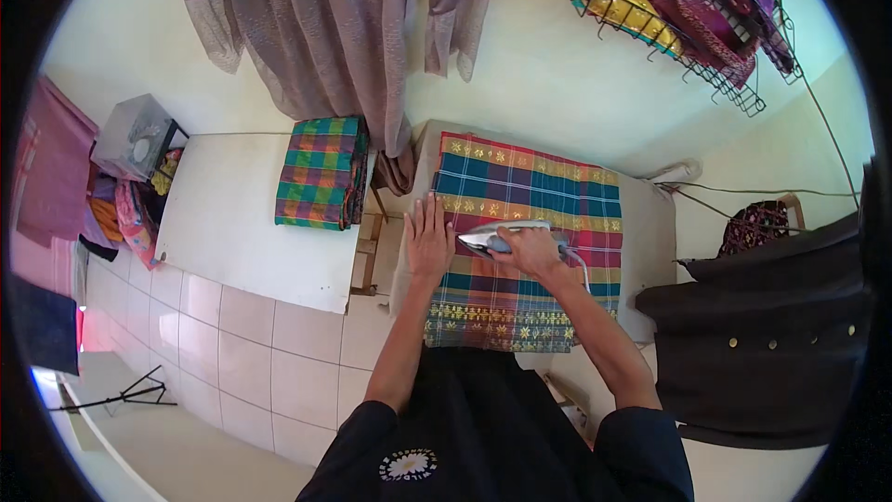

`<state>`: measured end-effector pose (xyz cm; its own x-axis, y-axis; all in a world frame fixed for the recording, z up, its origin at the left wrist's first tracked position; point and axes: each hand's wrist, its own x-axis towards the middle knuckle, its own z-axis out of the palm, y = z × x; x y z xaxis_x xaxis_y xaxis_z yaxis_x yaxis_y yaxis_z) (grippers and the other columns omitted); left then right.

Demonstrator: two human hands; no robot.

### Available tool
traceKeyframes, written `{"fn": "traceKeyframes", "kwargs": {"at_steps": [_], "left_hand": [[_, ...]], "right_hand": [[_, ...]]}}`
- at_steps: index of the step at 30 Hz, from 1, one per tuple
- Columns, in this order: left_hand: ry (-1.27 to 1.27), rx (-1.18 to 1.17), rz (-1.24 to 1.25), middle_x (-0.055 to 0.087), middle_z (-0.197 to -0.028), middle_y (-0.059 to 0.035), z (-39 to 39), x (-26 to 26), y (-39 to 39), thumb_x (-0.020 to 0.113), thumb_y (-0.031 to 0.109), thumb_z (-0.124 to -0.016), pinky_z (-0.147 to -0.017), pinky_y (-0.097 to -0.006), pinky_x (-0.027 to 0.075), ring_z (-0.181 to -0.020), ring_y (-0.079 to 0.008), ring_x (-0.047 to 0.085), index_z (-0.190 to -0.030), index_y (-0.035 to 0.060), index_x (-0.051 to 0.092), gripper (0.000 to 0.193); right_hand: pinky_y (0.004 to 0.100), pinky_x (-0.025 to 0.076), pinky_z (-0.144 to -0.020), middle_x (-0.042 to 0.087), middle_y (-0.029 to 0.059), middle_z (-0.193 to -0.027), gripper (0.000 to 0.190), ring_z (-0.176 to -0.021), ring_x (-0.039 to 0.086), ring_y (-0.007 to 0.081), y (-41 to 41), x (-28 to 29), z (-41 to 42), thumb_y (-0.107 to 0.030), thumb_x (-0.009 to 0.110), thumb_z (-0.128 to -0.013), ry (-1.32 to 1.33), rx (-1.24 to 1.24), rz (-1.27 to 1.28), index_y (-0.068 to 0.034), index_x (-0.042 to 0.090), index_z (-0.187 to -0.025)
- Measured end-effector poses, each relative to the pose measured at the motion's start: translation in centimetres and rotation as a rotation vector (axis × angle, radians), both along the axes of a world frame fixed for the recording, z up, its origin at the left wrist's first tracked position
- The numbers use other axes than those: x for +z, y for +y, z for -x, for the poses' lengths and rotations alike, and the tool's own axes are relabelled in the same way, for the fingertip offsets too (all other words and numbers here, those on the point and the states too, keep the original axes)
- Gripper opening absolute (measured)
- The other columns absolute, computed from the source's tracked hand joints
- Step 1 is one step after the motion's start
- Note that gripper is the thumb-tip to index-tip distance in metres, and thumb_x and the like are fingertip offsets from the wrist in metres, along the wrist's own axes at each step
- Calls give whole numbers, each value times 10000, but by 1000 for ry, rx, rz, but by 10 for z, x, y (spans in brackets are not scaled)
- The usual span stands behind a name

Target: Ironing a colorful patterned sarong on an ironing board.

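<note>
A plaid cloth with gold motifs lies spread over a padded, light-covered ironing surface. My right hand grips the handle of an electric iron, whose soleplate rests on the cloth with its tip pointing left. The iron's cord runs down beside my right wrist. Just left of the iron's tip, my left hand lies flat, palm down, on the cloth's left edge with its fingers extended and holding nothing.
A folded green and purple checked cloth lies on a white table to the left. Mauve garments hang above it. A wire basket with cloths is on the wall at upper right. Dark buttoned fabric hangs at right.
</note>
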<state>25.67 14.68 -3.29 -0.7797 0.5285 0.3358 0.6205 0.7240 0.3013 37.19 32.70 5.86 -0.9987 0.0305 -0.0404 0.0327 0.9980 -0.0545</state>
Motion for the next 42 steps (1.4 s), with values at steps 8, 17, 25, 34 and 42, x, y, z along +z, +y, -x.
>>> {"fn": "traceKeyframes", "kwargs": {"at_steps": [8,17,25,34,42], "left_hand": [[-1,43,100,279,-1552,-122,-5,-2,3,419,279,-963,-1170,-487,171,-1445,-274,241,-1493,24,266,608],[-72,40,83,273,-1560,-111,-3,10,4,417,286,-951,-1167,-496,169,-1451,-274,228,-1486,24,288,609],[-60,47,89,281,-1556,-104,-5,7,4,412,286,-956,-1159,-505,189,-1436,-282,258,-1472,11,320,592],[-69,35,55,282,-1554,-108,-5,8,3,431,282,-939,-1148,-519,206,-1423,-292,277,-1475,9,311,614],[-74,36,94,270,-1560,-100,-3,9,6,429,285,-934,-1147,-515,207,-1429,-288,265,-1478,18,309,618]], "right_hand": [[474,545,-623,679,173,-716,473,-670,680,355,2,4,59,-539,654,-793,110,-113,12,-131,661,-1032],[490,543,-706,678,205,-837,530,-781,677,382,12,-5,122,-574,642,-798,-12,-155,59,-119,640,-1069],[501,542,-787,687,212,-967,591,-889,676,388,14,0,184,-542,646,-814,-2,-423,126,-143,591,-1246],[494,544,-778,684,225,-950,530,-878,673,401,19,-14,178,-476,657,-835,72,-327,146,-77,600,-1179],[520,527,-738,648,297,-835,530,-817,654,452,26,-11,150,-430,664,-855,48,-43,176,27,551,-1098]]}}
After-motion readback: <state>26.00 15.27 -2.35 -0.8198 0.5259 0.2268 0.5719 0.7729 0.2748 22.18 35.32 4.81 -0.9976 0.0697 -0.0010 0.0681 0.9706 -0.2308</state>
